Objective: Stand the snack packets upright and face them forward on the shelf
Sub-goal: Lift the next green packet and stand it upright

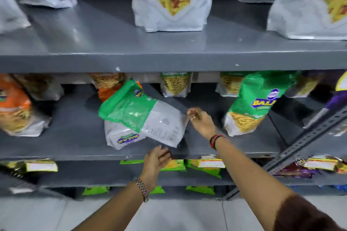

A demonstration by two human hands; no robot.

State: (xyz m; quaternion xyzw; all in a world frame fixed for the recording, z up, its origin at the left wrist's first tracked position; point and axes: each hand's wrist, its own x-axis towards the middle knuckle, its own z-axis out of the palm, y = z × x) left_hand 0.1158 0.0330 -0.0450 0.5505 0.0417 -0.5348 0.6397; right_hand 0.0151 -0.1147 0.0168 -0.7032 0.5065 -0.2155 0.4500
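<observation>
On the grey metal middle shelf [75,137], an orange snack packet [15,107] stands at the far left. Next, a green-and-white plastic packet [150,118] lies toppled, back side up, across another one [120,137] with its label upside down. The left hand [156,157] hovers wide and empty below them; the right hand [200,119] pinches the toppled packet's edge. A corner grip could slip, dropping it. Rightmost, a green packet of yellow noodle snack [251,103] leans.
</observation>
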